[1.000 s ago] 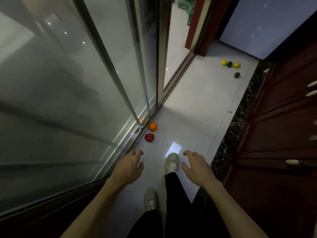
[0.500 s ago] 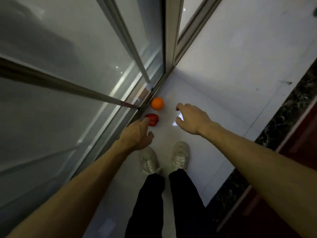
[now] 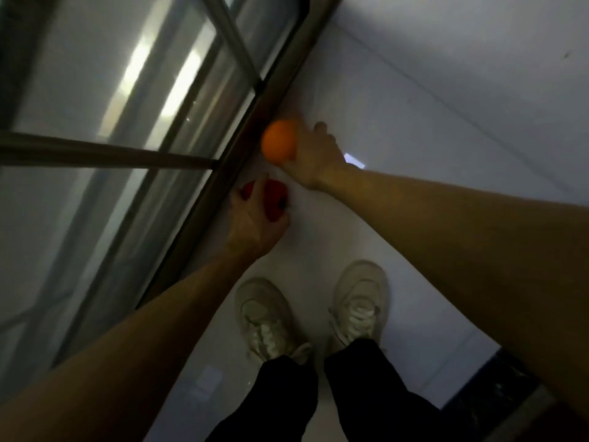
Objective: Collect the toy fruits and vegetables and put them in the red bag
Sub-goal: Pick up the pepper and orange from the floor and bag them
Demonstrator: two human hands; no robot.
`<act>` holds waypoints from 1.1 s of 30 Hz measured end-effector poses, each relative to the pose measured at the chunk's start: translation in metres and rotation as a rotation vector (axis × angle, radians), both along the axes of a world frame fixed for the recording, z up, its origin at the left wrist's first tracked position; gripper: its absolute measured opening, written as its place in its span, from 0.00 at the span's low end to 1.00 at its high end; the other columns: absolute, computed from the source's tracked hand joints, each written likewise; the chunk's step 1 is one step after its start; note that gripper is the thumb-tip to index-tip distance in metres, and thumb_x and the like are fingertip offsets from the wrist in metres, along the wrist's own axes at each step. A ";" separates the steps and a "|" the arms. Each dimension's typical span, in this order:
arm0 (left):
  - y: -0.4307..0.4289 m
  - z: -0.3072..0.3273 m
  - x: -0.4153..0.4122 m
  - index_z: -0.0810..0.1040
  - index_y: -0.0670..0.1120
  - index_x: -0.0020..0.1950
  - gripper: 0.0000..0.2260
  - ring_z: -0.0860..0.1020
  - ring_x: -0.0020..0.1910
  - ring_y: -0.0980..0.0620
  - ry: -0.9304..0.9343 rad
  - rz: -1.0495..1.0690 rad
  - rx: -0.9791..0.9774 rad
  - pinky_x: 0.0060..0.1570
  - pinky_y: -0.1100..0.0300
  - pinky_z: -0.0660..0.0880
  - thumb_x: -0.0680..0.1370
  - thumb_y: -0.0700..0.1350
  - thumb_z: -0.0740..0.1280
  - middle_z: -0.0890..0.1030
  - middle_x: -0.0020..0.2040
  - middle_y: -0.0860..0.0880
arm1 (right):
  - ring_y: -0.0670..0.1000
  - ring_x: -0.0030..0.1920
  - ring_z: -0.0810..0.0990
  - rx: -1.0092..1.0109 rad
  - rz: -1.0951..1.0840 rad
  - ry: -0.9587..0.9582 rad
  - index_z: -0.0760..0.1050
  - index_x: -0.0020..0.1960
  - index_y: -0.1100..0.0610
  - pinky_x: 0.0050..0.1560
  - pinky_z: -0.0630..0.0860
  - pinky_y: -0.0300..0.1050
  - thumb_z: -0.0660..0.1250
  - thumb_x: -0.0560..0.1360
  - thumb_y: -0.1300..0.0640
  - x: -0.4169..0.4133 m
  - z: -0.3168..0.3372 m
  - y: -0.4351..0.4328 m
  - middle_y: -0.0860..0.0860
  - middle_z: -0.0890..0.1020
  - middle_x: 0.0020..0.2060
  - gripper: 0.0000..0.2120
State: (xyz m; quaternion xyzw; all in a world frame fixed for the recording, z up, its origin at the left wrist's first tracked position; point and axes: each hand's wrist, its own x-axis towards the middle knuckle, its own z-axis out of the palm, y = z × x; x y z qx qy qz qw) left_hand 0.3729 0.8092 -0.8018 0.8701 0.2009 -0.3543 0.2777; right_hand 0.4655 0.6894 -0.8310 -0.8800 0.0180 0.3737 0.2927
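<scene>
Orange ball (image 3: 279, 141), red pepper (image 3: 275, 199), both gripped

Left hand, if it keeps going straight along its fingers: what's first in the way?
Nothing to travel to: the left hand already has its fingers wrapped over the red toy pepper on the white tiled floor. Past the pepper, probably the dark metal sliding-door track; motion blur leaves depth unclear.
</scene>
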 end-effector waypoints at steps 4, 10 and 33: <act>0.006 -0.027 0.006 0.63 0.53 0.73 0.32 0.69 0.65 0.37 -0.075 0.081 0.033 0.63 0.53 0.68 0.72 0.48 0.72 0.67 0.69 0.38 | 0.67 0.69 0.63 0.072 0.060 -0.048 0.53 0.76 0.55 0.68 0.65 0.56 0.73 0.68 0.48 0.008 -0.032 0.016 0.66 0.62 0.71 0.44; 0.009 0.028 0.002 0.68 0.50 0.70 0.30 0.70 0.63 0.44 -0.035 0.050 -0.006 0.56 0.64 0.64 0.71 0.45 0.74 0.68 0.67 0.40 | 0.63 0.61 0.71 0.154 -0.291 -0.049 0.57 0.75 0.53 0.61 0.72 0.55 0.74 0.68 0.47 -0.019 0.018 -0.012 0.61 0.67 0.64 0.41; -0.122 0.585 -0.034 0.63 0.53 0.73 0.33 0.75 0.56 0.45 -0.152 -0.565 -0.420 0.56 0.59 0.69 0.71 0.36 0.69 0.75 0.60 0.43 | 0.49 0.61 0.72 0.092 -1.183 -0.394 0.63 0.72 0.49 0.59 0.75 0.48 0.77 0.68 0.55 -0.311 0.619 -0.131 0.48 0.68 0.64 0.37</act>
